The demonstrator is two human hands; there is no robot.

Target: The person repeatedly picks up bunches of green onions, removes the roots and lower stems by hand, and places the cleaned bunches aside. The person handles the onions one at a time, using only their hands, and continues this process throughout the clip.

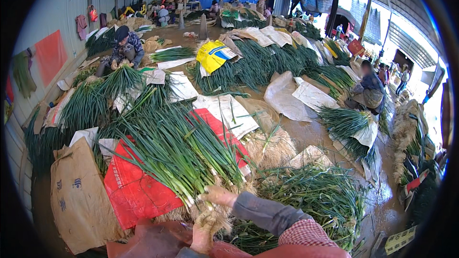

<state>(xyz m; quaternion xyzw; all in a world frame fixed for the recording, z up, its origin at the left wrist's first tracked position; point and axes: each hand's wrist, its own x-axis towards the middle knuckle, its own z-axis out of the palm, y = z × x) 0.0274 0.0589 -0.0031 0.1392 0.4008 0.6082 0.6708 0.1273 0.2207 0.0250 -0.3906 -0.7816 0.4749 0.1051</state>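
A thick pile of green onions (167, 148) lies before me on a red sack (136, 188), white stems and pale roots toward me. My right hand (219, 196), its arm in a grey sleeve with a red checked cuff, reaches in from the right and closes its fingers on white stems at the pile's near end. Just below it, my left hand (204, 229) is curled at the root ends, apparently round the same few stems. Its fingers partly hide what lies in them. Shaggy roots hang beside both hands.
Loose green leaves (311, 205) heap up on my right. A brown sack (81, 196) lies at the left. Co-workers crouch at far left (126, 48) and at right (370, 86), among more onion bundles (344, 122). Wet floor (382, 200) shows at right.
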